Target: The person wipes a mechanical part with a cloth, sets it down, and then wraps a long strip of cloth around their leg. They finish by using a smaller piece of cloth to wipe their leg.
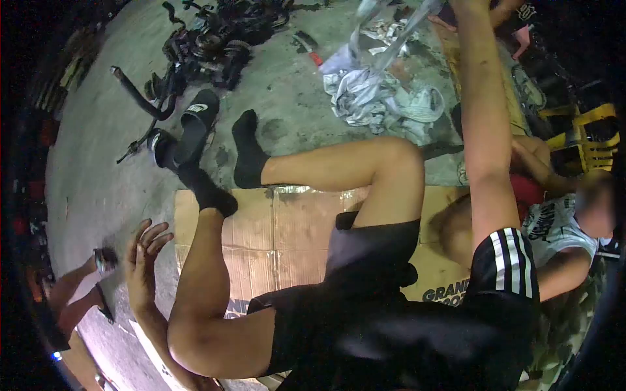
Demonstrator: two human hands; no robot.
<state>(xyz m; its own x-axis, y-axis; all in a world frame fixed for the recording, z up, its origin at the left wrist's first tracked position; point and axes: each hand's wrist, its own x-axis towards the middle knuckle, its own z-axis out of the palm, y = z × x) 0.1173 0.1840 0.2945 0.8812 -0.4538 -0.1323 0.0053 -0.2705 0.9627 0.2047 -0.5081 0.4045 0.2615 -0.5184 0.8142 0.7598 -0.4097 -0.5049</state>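
My left hand (147, 257) is raised beside my bent left leg, its fingers apart and slightly curled, with nothing in it. At the top edge is my right hand (468, 5), at the end of my outstretched arm and mostly cut off by the frame. A white cloth (375, 98) lies crumpled on the floor, and pale strips of it rise taut towards that hand. The fingers themselves are out of view. Near the cloth rests a tool with a red handle (317, 58). My legs are bent on a flattened cardboard sheet (287, 228).
Dark greasy metal parts (208, 45) are heaped at the upper left, beside a curved black hose (137, 94). One foot wears a black slide sandal (197, 124). Another person in a white shirt (554, 221) sits at the right, near a yellow crate (593, 140). Someone's legs (75, 293) show at far left.
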